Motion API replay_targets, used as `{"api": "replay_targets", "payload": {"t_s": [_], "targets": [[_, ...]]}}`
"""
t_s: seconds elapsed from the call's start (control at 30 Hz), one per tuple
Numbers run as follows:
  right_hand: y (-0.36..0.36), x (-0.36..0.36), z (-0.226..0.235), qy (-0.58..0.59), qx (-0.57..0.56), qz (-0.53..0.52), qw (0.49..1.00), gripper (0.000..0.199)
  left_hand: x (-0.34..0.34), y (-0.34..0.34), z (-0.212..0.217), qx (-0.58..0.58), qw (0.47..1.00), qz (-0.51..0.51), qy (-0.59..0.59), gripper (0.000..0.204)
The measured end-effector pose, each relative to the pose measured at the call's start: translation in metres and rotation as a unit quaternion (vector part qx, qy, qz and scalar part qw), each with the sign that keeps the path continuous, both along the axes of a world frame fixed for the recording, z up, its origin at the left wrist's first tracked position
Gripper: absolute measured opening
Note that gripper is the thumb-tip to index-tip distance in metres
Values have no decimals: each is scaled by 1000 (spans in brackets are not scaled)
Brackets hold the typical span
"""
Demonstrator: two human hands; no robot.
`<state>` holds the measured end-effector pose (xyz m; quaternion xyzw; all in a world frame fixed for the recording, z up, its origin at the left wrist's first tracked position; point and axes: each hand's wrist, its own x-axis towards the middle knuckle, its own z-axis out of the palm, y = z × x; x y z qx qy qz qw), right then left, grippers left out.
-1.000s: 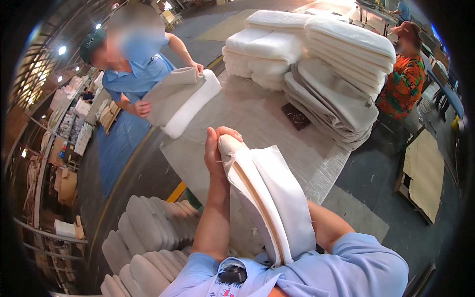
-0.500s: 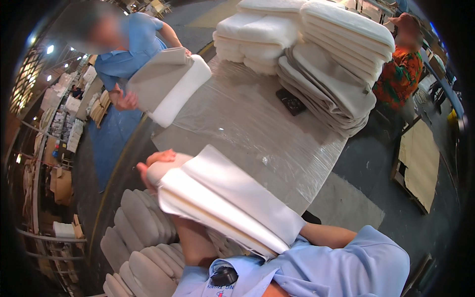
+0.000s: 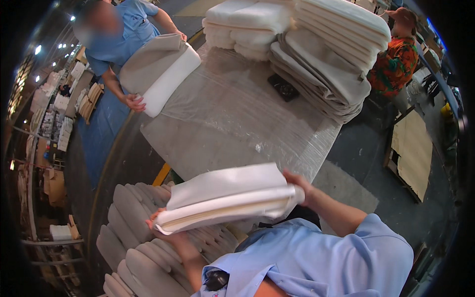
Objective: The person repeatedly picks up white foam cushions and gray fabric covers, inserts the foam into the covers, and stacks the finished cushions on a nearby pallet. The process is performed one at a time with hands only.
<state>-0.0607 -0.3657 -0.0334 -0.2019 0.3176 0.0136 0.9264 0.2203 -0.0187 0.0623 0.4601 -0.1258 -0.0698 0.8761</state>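
In front of my chest is a cushion [image 3: 227, 185] with a pale cover, its flap lifted along the far side and a cream layer showing along the opening. My left hand [image 3: 154, 221] grips its left end, fingers curled around the edge. At the other end my right hand [image 3: 298, 184] holds on, its fingers partly hidden behind the cover. Just beyond is a plastic-wrapped table [image 3: 232, 123]. Across it, a person in blue holds a grey cover [image 3: 148, 64] with a white pad [image 3: 170, 81] partly out of it.
White pads [image 3: 341, 29] and folded grey covers [image 3: 321, 74] are stacked at the table's far right, beside a dark object [image 3: 283, 88]. Rows of grey cushions [image 3: 133, 218] stand at my lower left. A flat wooden board [image 3: 410, 148] lies on the floor to the right.
The cushion has turned from slanting to nearly level and come closer to me. My right hand now shows at its right end. The other person's hand has moved onto the white pad.
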Motion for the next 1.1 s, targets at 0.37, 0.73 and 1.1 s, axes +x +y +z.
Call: {"api": "replay_targets", "payload": {"t_s": [0.37,0.73,1.1], "targets": [[-126,100,38,179,-272,-70,943,82,-151,-30,-54,85,973,-1,216,41],[-95,127,66,117,-432,-84,890,87,-154,-100,6,266,929,-259,5,71],[-104,82,91,165,-608,-93,771,65,-92,-277,11,347,868,-267,-235,52]]}}
